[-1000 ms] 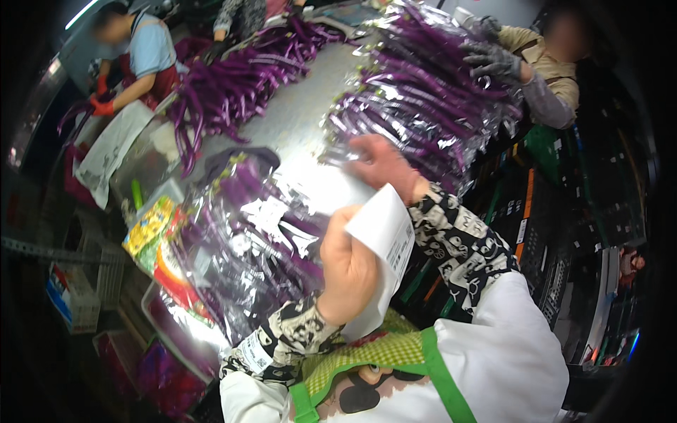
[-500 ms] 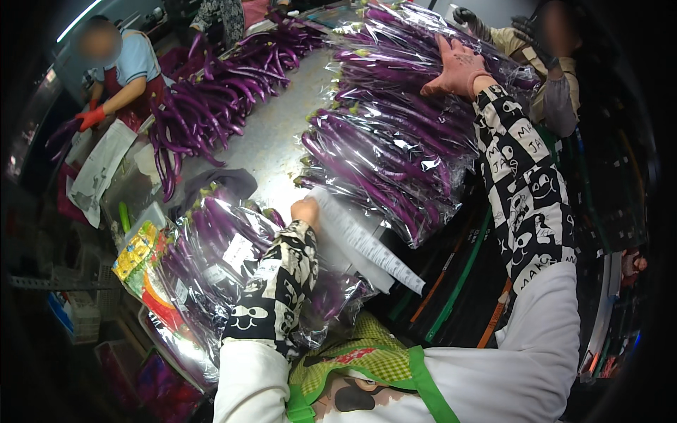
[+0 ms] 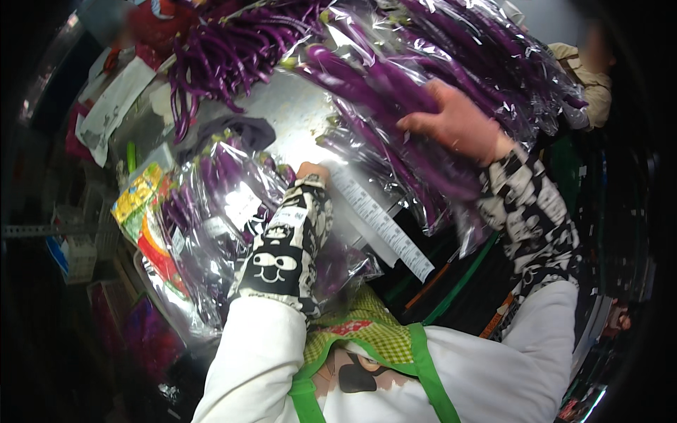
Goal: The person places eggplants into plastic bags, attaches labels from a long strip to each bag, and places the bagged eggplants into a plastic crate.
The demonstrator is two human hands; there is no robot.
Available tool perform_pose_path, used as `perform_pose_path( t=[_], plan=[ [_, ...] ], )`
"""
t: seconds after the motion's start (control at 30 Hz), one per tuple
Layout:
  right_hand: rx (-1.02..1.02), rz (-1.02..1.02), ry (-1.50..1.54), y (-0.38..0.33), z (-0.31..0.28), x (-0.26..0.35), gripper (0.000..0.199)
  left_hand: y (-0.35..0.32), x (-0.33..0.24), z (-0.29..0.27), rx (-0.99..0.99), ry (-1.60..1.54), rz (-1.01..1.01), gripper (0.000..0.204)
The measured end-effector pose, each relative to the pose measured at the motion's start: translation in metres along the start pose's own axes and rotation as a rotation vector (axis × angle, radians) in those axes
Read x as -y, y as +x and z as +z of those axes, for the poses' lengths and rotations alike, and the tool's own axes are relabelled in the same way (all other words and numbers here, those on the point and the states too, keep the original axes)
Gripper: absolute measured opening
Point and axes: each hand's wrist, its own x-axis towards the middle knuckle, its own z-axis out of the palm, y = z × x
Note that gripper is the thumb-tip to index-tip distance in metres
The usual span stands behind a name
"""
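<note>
One bagged bundle of eggplants (image 3: 345,81) is in the person's right hand (image 3: 457,125), right of centre, above other bagged eggplants (image 3: 486,60) on the metal table (image 3: 285,106). The right fingers are partly open around its width, thumb set apart from the rest, apparently gripping film and fruit together; blur and the bundle obscure the fingertips. The left hand (image 3: 314,170) is closed on the far end of a white label strip (image 3: 381,225), which trails toward the near right; its fingertips are hidden.

The bundle probably has some weight and sags at its ends. The fruit should bend slightly but bruise or snap if squeezed hard, and the clear film looks slippery; a broad hold around the middle seems best. Its long axis slants, green stem ends pointing far left, the opposite end near right.
</note>
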Motion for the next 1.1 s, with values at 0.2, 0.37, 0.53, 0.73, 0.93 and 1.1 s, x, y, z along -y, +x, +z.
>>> perform_pose_path(
  t=[0.2,0.37,0.53,0.73,0.93,1.1],
  plan=[
    [-0.185,0.007,-0.107,-0.004,0.176,-0.051,0.072,0.062,0.078,0.028,-0.113,0.319,0.218,0.026],
    [-0.276,-0.010,-0.789,-0.013,0.237,-0.101,0.070,-0.044,-0.041,-0.052,0.071,0.147,0.367,0.040],
    [-0.372,-0.235,-0.582,-0.007,0.218,-0.077,0.061,-0.220,-0.048,-0.086,-0.853,-0.479,0.479,0.075],
    [0.168,-0.014,0.257,-0.027,0.216,0.024,0.084,-0.265,0.094,-0.083,-0.788,-1.225,0.021,0.070],
    [0.181,-0.220,-0.193,-0.029,0.241,0.083,0.070,-0.257,0.101,-0.082,-0.393,-1.725,-0.019,0.049],
    [0.111,-0.281,0.098,-0.036,0.268,0.102,0.058,-0.273,0.105,-0.089,-0.293,-1.745,0.101,0.039]
  ],
)
